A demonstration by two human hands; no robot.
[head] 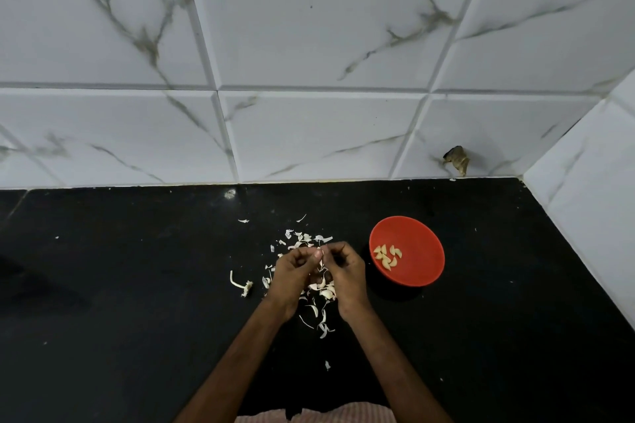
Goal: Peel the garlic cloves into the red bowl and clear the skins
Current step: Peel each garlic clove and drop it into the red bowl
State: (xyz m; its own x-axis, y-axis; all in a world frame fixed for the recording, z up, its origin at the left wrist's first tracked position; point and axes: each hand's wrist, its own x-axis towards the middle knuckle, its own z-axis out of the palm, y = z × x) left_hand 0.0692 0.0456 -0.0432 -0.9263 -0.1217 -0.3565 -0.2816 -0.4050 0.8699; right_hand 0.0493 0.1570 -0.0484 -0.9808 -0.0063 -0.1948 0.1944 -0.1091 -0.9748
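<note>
1. Head view, hands: 2 bare hands meet above the middle of the black counter (137, 285). The left hand (293, 271) and the right hand (347, 269) are raised side by side with their fingertips touching.
2. Head view, grip: the fingers of both hands are curled inward. The tips of both hands pinch a small pale garlic clove (319, 253) held between them. The clove is mostly hidden by the fingers, so I cannot tell how much skin is on it.
3. Head view, bowl: the red bowl (424, 273) stands on the counter just to the right of the right hand, not touching it. Several peeled cloves (386, 256) lie together in its left half.
4. Head view, skins: loose white skins (309, 239) are scattered on the counter beyond the hands, under them and toward the person. More curled strips (321, 323) lie between the 2 forearms, and 1 scrap (327, 365) lies alone nearer the person.
5. Head view, stem: a pale garlic stem with its root end (240, 285) lies left of the left hand, apart from the main pile.
6. Head view, surroundings: a white marbled tile wall (309, 27) rises behind the counter and turns a corner at the right. A brown dried scrap (457, 160) sits against the wall's base, beyond the bowl. A striped cloth (343, 414) shows at the bottom edge.
</note>
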